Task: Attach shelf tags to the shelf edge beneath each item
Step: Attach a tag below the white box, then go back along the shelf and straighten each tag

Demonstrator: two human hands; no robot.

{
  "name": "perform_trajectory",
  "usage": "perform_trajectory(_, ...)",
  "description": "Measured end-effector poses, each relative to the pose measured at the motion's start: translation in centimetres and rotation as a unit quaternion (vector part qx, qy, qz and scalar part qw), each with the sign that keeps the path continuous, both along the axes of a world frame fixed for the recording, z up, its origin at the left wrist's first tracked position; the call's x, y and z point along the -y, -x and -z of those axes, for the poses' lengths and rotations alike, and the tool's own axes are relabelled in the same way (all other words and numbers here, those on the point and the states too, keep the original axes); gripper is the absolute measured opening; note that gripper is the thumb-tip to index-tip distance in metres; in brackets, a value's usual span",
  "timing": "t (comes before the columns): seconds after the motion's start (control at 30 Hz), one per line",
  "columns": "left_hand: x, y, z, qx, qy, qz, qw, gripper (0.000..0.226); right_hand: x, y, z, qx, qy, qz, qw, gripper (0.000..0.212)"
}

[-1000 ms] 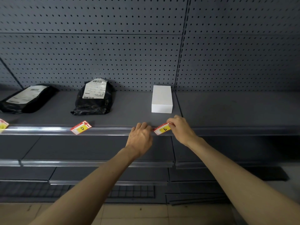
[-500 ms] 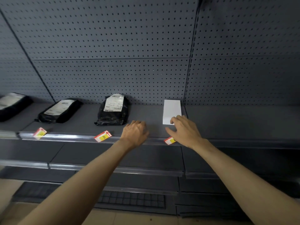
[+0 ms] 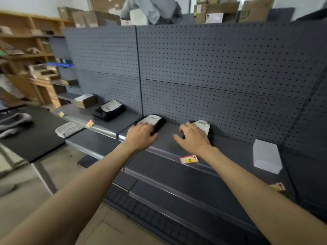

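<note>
My bare forearms reach from the near edge toward a grey shelf edge (image 3: 166, 153) where red-and-yellow shelf tags already sit: one (image 3: 189, 159) just beside my right wrist, another (image 3: 278, 186) below the white box (image 3: 266, 156), two more (image 3: 89, 123) farther left. My left hand (image 3: 140, 137) hovers loosely spread and empty near one black bagged parcel (image 3: 158, 122); my right hand (image 3: 193, 137), fingers half open, holds nothing, over a second parcel (image 3: 206, 129). The tags look like light, thin card, probably bendable, best pinched at a short end and slid into the rail. Beyond, pegboard (image 3: 212, 68) and blurred storeroom shelving (image 3: 26, 50) fill the far view.
</note>
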State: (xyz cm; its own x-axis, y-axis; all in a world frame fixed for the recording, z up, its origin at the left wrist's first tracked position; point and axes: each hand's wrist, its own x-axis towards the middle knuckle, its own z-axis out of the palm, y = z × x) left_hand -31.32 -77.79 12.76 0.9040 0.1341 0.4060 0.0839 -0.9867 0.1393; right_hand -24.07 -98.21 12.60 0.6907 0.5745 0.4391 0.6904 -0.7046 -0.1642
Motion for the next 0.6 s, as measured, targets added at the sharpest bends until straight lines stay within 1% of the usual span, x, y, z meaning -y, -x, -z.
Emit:
perform_trajectory(0.1, -7.5, 3.3, -1.1, 0.016, -0.002, -0.029, 0.999, 0.034, -7.8, 1.7, -0.7, 0.0, 0.017, -0.028, 0.999, 0.036)
perform_trajectory(0.33, -22.7, 10.0, -2.8, 0.015, -0.043, -0.073, 0.996, 0.034, -24.4, 6.0, -1.2, -0.015, 0.001, -0.07, 0.997, 0.036)
perform_trajectory(0.6, -36.6, 13.9, -3.4, 0.029, -0.044, -0.121, 0.991, 0.036, -39.4, 8.0, -1.5, -0.019, 0.018, -0.106, 0.994, 0.042)
